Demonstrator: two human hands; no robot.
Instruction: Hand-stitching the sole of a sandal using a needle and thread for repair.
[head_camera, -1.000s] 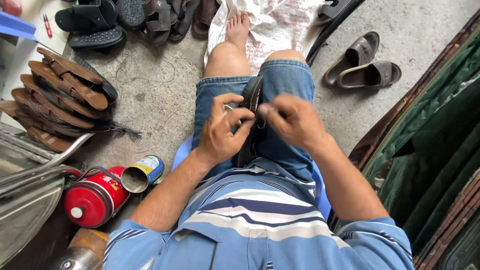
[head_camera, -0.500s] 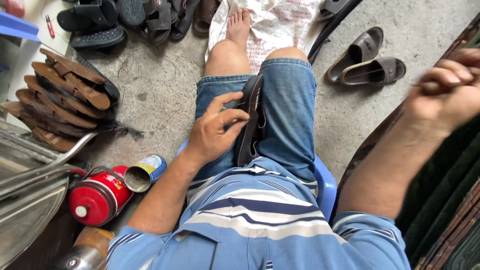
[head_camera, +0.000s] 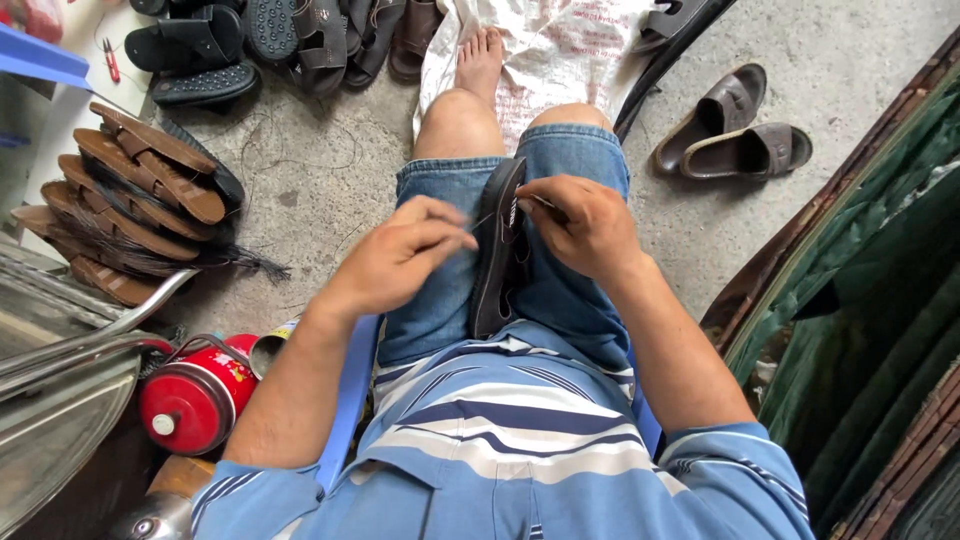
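Head view: both hands on black sandal (head_camera: 497, 250), red canister (head_camera: 192, 398) nearby.

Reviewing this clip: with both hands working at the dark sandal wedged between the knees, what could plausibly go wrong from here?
The sandal stands on edge between the thighs, held only by the legs, so it could tip or slide. The right hand pinches at its edge near the left hand; any sharp tool there, too small to make out, might prick fingers or thigh. A thin thread seems to run between the hands and could snag.

Sandal (head_camera: 497, 250) between thighs; left hand (head_camera: 400, 255) left, right hand (head_camera: 585, 225) right.
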